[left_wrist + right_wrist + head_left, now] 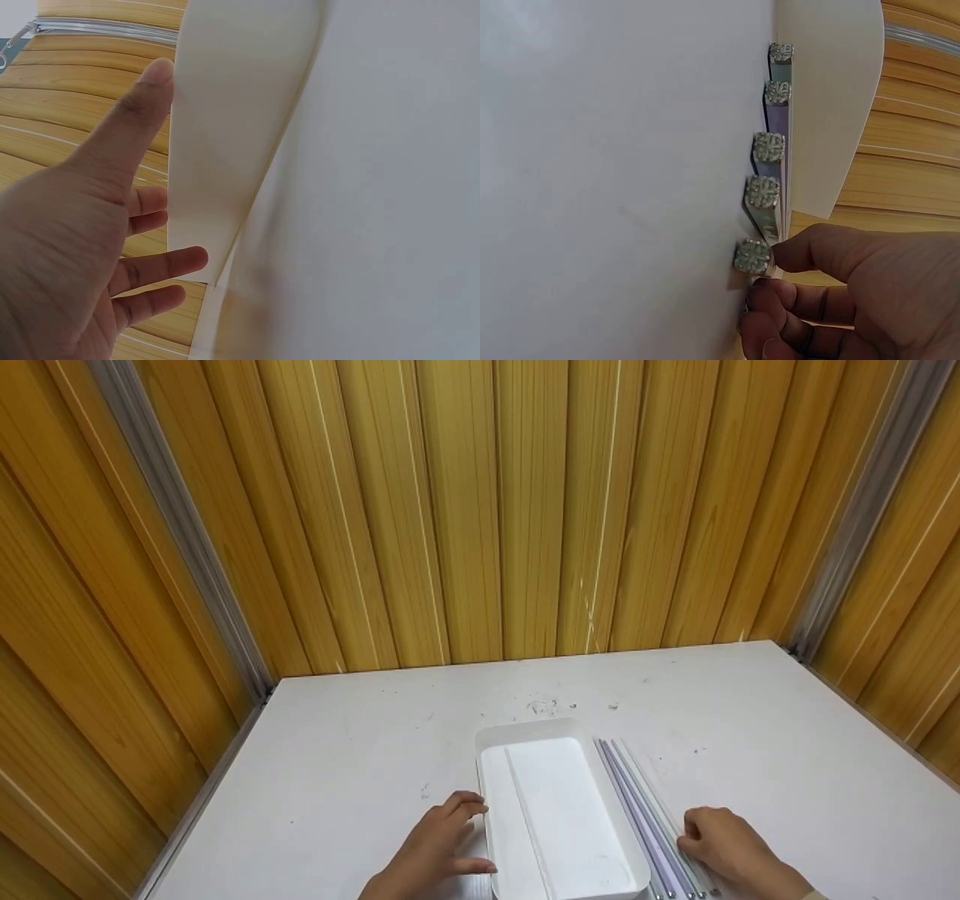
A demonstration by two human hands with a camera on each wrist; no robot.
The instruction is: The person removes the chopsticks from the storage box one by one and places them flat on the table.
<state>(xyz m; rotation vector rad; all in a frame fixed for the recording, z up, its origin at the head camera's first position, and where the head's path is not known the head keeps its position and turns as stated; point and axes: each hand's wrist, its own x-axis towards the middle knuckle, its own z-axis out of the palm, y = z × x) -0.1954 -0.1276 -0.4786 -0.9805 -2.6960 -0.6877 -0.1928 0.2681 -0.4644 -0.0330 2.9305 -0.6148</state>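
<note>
A white rectangular tray (566, 810) with a lengthwise ridge inside stands near the table's front. My left hand (442, 840) is at its left side, thumb and fingers spread, fingertips right at the rim. The left wrist view shows those fingers mostly straight against the tray's outer wall (225, 135). Several slim chopsticks (649, 817), lilac and pale green, lie side by side along the tray's right side. Their square silver patterned ends point toward me. My right hand (724, 840) pinches the outermost chopstick (752, 256) near its silver end, between thumb and curled fingers.
The white table (360, 780) has small dark scuff marks behind the tray. Wood-patterned panels (465, 510) enclose its back and sides, with grey metal posts (195, 532) at the corners.
</note>
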